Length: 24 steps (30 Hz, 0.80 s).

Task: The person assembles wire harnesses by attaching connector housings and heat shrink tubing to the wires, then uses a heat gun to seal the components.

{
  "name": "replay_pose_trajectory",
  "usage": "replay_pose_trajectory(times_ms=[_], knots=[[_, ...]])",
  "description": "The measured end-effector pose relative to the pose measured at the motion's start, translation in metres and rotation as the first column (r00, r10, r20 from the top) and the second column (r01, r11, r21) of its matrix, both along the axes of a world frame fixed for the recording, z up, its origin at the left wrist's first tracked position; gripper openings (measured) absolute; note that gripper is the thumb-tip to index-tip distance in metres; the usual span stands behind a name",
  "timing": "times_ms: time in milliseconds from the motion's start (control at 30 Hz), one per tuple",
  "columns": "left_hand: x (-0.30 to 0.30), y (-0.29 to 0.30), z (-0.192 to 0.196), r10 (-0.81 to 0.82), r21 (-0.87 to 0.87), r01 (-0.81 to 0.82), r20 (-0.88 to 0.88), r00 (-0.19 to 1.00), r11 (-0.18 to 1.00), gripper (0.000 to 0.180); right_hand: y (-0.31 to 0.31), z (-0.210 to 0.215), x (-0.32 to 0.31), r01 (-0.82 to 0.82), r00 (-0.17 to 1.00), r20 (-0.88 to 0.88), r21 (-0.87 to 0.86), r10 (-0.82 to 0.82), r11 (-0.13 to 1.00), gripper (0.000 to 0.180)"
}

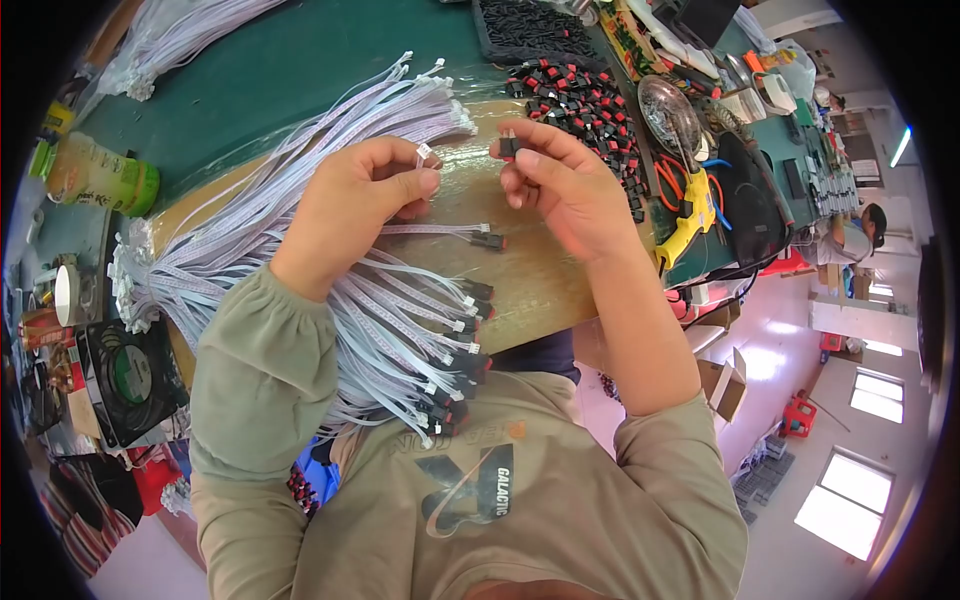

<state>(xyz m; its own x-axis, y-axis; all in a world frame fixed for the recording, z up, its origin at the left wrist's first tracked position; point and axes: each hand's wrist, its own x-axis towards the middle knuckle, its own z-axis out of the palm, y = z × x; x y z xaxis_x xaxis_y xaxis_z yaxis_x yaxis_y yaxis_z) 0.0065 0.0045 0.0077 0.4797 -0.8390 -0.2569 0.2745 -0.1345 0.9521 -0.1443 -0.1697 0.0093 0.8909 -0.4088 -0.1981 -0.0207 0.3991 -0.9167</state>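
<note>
2 hands working wire and switch over a wooden board.

The left hand (365,195) is pinching the white plug (423,152) of a thin wire between thumb and forefinger, above the board's (520,285) middle. The right hand (565,185) is pinching a small black and red switch (507,146) at its fingertips, just beside the plug but apart. Loose wires (300,215) are fanning over the board's left edge, and a heap of switches (590,110) is lying near its far right corner.
</note>
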Motion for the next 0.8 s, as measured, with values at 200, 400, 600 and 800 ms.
replay_pose_trajectory(times_ms=[200, 400, 600, 800], knots=[[0.001, -0.001, -0.005, -0.021, -0.02, 0.021, 0.02, 1.0, 1.0, 0.015, 0.004, 0.001, -0.004, -0.091, 0.995, 0.061, 0.256, 0.078, 0.962, 0.034], [-0.001, -0.001, -0.006, -0.013, -0.062, 0.015, 0.028, 1.0, 0.998, 0.013, 0.014, -0.005, 0.001, 0.004, 0.992, -0.123, -0.01, -0.005, 1.0, 0.034], [-0.003, -0.002, -0.009, 0.006, -0.095, -0.002, 0.039, 0.999, 0.995, 0.012, 0.025, -0.008, 0.003, -0.015, 0.999, -0.053, -0.142, 0.007, 0.99, 0.027], [-0.006, -0.001, -0.007, 0.023, -0.075, -0.02, 0.043, 0.999, 0.997, 0.013, 0.033, -0.005, 0.009, 0.121, 0.989, -0.075, -0.078, -0.127, 0.99, 0.033]])
